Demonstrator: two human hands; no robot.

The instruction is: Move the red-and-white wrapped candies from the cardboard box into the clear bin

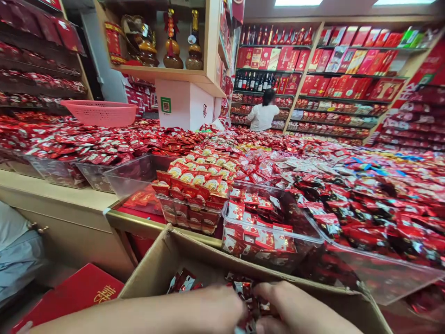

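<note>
Both of my hands are down inside an open cardboard box (pixel 158 262) at the bottom of the head view. Small red and silver wrapped candies (pixel 185 281) lie in it. My left hand (pixel 225 304) reaches across from the left, smeared by motion, its fingers hidden behind the hand. My right hand (pixel 280 301) comes from the lower right, its finger and thumb bent round some of the candies. More packets show between the two hands. Just beyond the box, a clear plastic bin (pixel 274 232) holds red and white packets. Left of it stands another bin of red and gold packets (pixel 198 178).
Clear bins heaped with wrapped sweets (pixel 382 195) cover the counter. A pink basket (pixel 100 111) rests on the heap at left. A red box (pixel 74 297) is at lower left, near a person's grey clothing (pixel 19 260). Another person in white (pixel 262 117) stands by the far shelves.
</note>
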